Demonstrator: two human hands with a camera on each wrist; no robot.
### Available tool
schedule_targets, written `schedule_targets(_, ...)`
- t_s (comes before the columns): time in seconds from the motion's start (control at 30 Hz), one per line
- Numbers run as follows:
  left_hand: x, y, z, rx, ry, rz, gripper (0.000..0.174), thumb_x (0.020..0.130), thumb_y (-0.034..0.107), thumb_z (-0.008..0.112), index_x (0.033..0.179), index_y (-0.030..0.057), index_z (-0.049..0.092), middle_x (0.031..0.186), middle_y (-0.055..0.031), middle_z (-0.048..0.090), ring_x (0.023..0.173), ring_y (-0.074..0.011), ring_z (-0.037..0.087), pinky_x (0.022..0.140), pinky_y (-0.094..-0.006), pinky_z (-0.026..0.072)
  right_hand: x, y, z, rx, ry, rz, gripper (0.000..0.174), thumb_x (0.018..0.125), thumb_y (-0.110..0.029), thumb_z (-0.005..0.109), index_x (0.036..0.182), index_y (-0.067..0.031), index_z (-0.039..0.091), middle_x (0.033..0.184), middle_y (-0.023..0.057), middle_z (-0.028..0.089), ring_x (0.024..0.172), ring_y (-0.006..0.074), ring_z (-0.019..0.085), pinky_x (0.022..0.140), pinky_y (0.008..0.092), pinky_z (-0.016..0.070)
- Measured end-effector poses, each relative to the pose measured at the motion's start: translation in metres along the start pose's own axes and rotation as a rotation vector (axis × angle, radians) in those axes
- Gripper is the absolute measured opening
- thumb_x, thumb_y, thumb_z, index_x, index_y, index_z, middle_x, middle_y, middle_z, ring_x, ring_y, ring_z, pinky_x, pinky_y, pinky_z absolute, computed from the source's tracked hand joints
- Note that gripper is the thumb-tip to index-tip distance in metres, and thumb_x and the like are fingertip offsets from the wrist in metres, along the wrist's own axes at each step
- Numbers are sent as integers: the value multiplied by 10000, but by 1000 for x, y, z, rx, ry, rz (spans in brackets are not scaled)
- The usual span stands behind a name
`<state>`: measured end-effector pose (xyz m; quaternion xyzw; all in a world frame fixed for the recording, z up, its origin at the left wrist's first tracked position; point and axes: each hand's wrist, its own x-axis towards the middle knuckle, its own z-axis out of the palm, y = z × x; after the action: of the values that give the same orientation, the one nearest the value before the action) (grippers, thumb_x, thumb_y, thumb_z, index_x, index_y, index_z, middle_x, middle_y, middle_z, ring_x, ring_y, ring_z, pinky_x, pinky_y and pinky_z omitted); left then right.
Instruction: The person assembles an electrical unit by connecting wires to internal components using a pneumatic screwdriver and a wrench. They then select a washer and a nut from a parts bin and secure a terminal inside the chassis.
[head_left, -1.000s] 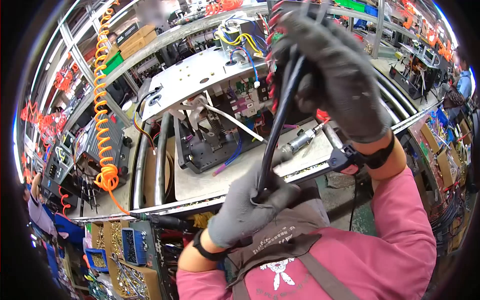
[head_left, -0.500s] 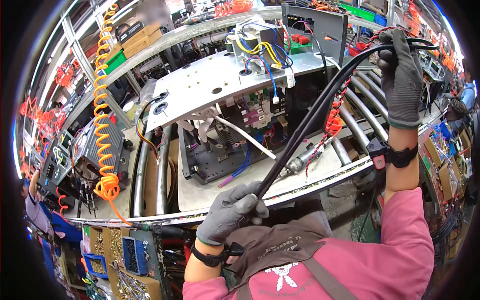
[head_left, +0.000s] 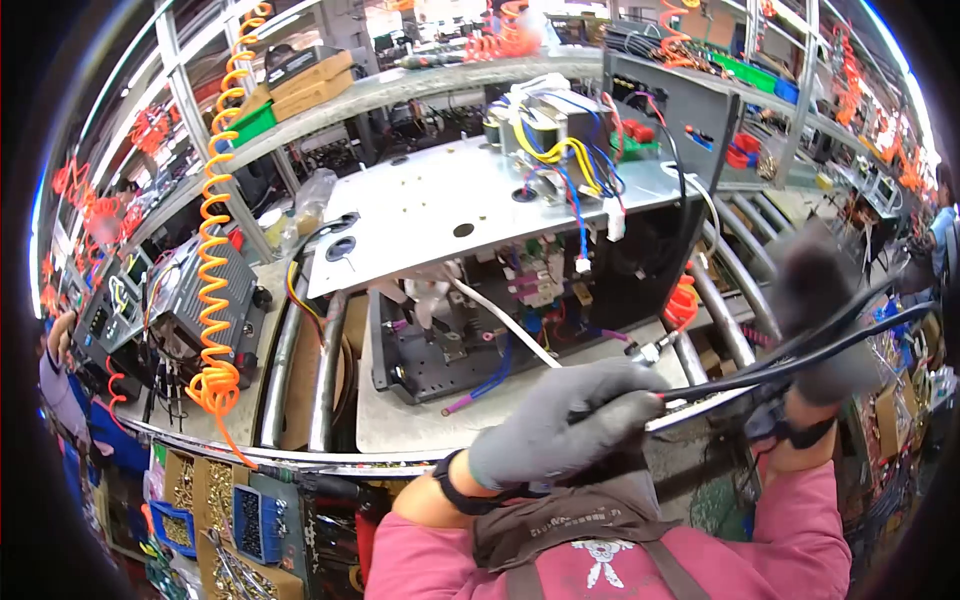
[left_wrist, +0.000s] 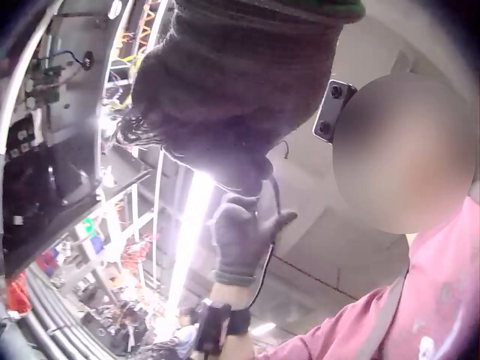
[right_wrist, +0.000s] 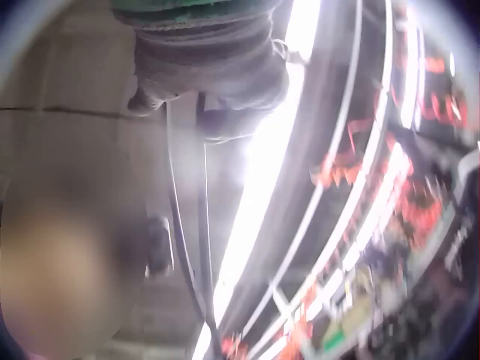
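My gloved left hand [head_left: 570,420] pinches one end of the black cables [head_left: 740,380] in front of the chassis, thumb against fingers. They stretch rightward, nearly level, to my gloved right hand [head_left: 835,365], blurred and with its fingers raised. In the left wrist view the right hand [left_wrist: 240,236] has its thumb spread, and a cable passes beside it. In the right wrist view two dark cables [right_wrist: 180,210] run from beneath the right glove [right_wrist: 210,75]. Behind the hands stands a black machine chassis [head_left: 440,365] under a tilted white metal panel [head_left: 400,215].
A transformer [head_left: 565,115] with coloured wires sits on the panel. Metal rollers [head_left: 715,300] flank the pale board [head_left: 390,430]. An orange coiled hose [head_left: 215,250] hangs at left. Bins of screws [head_left: 215,515] stand at the lower left. A white tube [head_left: 510,320] sticks out from the chassis.
The right hand rises from over the chassis out to the far right, then drops. My left hand shifts right, and the cables go from a steep slant to nearly level.
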<state>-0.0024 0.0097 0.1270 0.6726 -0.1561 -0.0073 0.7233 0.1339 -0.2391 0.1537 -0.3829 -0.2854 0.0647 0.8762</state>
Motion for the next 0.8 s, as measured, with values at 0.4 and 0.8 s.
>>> schedule_targets(0.4, -67, 19, -77, -224, 562, 373, 334, 991, 317, 436, 977, 8, 563, 685, -57, 592, 596, -106, 557, 532, -232, 414, 85, 99, 237, -812, -1321, 176, 131, 783, -56, 648, 911, -35, 649, 777, 58, 658, 714, 129, 616, 656, 270, 506)
schedule_targets(0.8, -76, -58, -221, -356, 952, 201, 306, 918, 163, 532, 1188, 19, 521, 998, -71, 622, 872, -119, 612, 687, -238, 511, 288, 230, 285, -1771, -842, -210, 152, 776, -132, 573, 759, -10, 662, 664, 67, 657, 597, 125, 619, 563, 298, 489)
